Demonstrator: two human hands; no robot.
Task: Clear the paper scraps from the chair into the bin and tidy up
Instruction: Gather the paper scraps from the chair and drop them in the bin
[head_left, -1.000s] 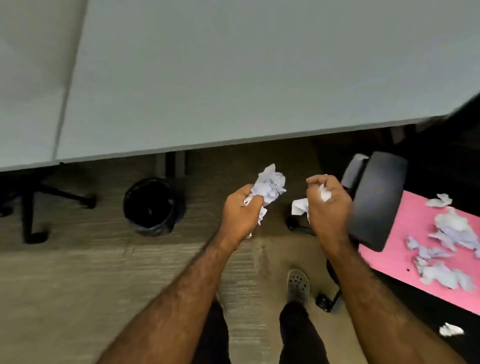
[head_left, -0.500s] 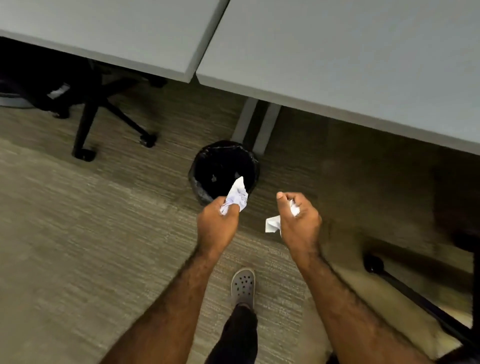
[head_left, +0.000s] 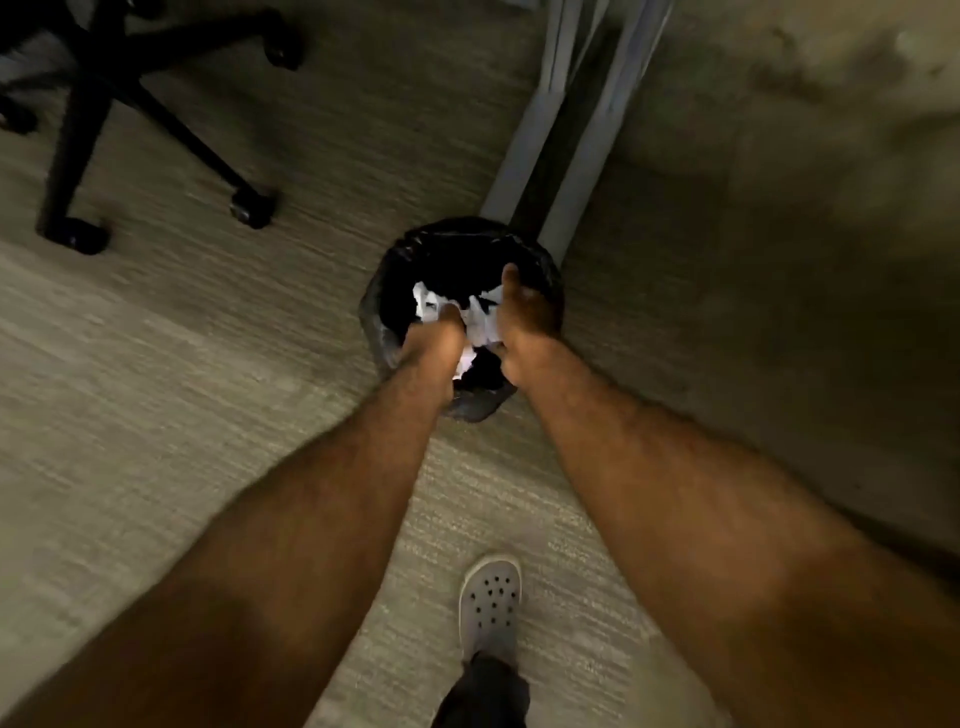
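Crumpled paper scraps (head_left: 480, 319): judged featherweight, soft, crushable, not fragile; best taken by bunching into a loose fistful, since small bits slip out between fingers. White, wrinkled, wadded, slightly blurred. They sit at the mouth of the black-lined bin (head_left: 545, 270), between both hands, over the opening. Left hand (head_left: 434, 340) curled around a wad, fingers mostly hidden. Right hand (head_left: 527, 317) looks partly spread, thumb up, paper against its palm; can't tell if it grips or releases. Bin stands on carpet (head_left: 208, 374) beside desk leg (head_left: 524, 140).
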